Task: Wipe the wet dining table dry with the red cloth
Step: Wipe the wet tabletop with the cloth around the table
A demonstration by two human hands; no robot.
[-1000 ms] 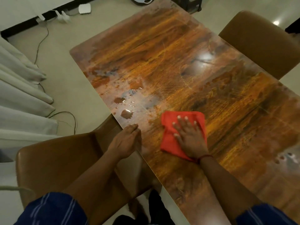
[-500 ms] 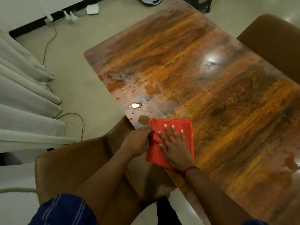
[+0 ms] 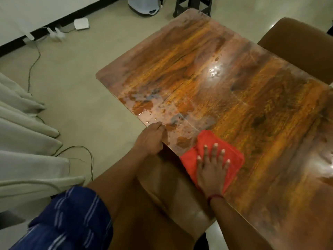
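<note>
The glossy wooden dining table [image 3: 225, 83] fills the right of the head view. Water puddles and drops [image 3: 144, 105] lie along its left edge, near the far corner. The red cloth [image 3: 232, 156] lies flat on the table at the near left edge. My right hand [image 3: 212, 170] presses down on the cloth with fingers spread. My left hand [image 3: 151, 139] rests curled over the table's left edge, just left of the cloth and beside a puddle. More drops [image 3: 215, 69] glint further out on the table.
A brown chair [image 3: 162, 204] is tucked below the table edge under my arms. Another brown chair [image 3: 297, 49] stands at the far right side. Curtains [image 3: 23, 141] hang at left, with cables [image 3: 79, 150] on the floor.
My right hand slid the cloth left to the table edge, then back right and slightly forward. My left hand stays at the edge. The camera view shifted, bringing the table corner further right.
</note>
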